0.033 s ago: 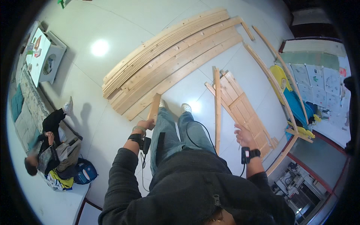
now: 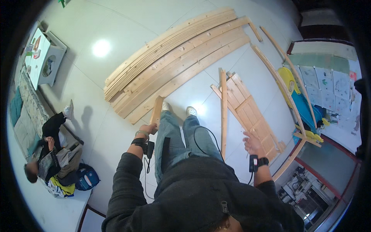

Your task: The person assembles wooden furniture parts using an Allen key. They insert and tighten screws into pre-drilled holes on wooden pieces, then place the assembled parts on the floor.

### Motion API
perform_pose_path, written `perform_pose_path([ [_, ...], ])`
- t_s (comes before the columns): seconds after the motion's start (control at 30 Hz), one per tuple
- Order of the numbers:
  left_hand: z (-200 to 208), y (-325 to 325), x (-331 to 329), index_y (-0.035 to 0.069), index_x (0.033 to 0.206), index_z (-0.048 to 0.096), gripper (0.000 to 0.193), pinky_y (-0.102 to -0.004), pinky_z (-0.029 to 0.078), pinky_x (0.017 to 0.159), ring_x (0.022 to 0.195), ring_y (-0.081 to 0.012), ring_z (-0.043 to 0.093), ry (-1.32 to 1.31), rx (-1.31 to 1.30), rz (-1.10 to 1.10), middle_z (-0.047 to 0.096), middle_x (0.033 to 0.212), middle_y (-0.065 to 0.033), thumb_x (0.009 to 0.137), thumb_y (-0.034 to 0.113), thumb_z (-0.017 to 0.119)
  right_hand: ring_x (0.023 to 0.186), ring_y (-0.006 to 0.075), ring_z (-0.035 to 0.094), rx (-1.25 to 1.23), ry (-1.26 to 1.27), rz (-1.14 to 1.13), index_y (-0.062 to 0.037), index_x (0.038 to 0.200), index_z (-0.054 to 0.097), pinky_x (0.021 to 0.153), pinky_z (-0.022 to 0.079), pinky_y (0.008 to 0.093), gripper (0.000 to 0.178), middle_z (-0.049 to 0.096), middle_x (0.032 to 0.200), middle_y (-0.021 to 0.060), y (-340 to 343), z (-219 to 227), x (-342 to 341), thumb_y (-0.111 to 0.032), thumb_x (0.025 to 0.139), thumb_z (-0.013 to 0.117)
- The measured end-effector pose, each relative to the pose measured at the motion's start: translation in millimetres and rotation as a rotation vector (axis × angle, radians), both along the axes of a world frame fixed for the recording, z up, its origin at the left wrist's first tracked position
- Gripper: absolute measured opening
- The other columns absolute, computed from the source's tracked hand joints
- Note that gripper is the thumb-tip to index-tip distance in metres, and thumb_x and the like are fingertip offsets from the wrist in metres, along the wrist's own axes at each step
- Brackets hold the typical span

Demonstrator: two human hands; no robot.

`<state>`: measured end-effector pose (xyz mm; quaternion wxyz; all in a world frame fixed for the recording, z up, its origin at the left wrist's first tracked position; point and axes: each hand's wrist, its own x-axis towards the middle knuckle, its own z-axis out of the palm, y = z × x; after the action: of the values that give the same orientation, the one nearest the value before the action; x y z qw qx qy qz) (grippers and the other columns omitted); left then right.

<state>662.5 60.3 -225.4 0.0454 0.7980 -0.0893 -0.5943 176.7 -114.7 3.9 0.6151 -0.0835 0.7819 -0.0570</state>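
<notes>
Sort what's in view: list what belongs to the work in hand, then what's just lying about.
Seemingly part of the work:
- wooden piece in the left hand
- long planks
- wooden panel near the right hand

Apparently just lying about:
- blue backpack
- teal cushion
- yellow-and-blue plastic item

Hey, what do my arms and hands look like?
Dark sleeves end short of both wrists. Your gloveless left hand has a pale bangle, black strap and boxy black device with cable at its wrist; your gloveless right hand, another black strap, small device and dark cable.
</notes>
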Motion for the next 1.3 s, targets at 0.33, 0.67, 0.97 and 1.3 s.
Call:
perform_pose_path([
  [0.33,-176.0,4.3,83.6,-0.005,0.107,0.064,0.062,-0.0329,0.05,0.073,0.081,-0.0221,0.066,-0.222,-0.081,0.236,0.068,0.093,-0.0144,0.066,0.04,0.077,0.042,0.0083,0.035,0.281,0.275,0.508,-0.0094,0.118,0.053,0.041,0.032,0.0234,0.042,0.06,0.073,0.0077,57.8,-56.1,9.5,-0.039,0.089,0.057],
  [0.67,-273.2,-30.6,151.5,-0.002,0.114,0.058,0.072,-0.0319,0.049,0.062,0.068,-0.0201,0.061,-0.223,-0.137,0.625,0.066,0.085,-0.0102,0.065,0.047,0.078,0.046,0.0072,0.036,0.379,0.237,0.385,-0.0096,0.118,0.053,0.042,0.031,0.023,0.039,0.058,0.072,0.0053,51.8,-82.8,51.7,-0.037,0.09,0.056],
  [0.97,-330.9,-10.0,204.6,0.013,0.099,0.051,0.048,-0.03,0.031,0.036,0.037,-0.0156,0.034,-0.375,-0.189,1.204,0.034,0.053,-0.0008,0.079,0.055,0.065,0.046,0.0096,0.04,0.461,0.292,0.519,-0.0085,0.118,0.054,0.041,0.033,0.0255,0.036,0.059,0.073,0.0062,31.3,-105.1,69.6,-0.034,0.092,0.053],
  [1.3,-470.1,15.3,244.1,0.007,0.108,0.041,0.033,-0.0306,0.029,0.038,0.039,-0.0172,0.033,-0.292,-0.188,1.364,0.047,0.065,-0.007,0.089,0.031,0.054,0.047,0.0094,0.041,0.534,0.375,0.424,-0.0092,0.118,0.054,0.042,0.032,0.0246,0.033,0.058,0.069,0.0041,6.8,-166.3,73.9,-0.031,0.093,0.054],
])
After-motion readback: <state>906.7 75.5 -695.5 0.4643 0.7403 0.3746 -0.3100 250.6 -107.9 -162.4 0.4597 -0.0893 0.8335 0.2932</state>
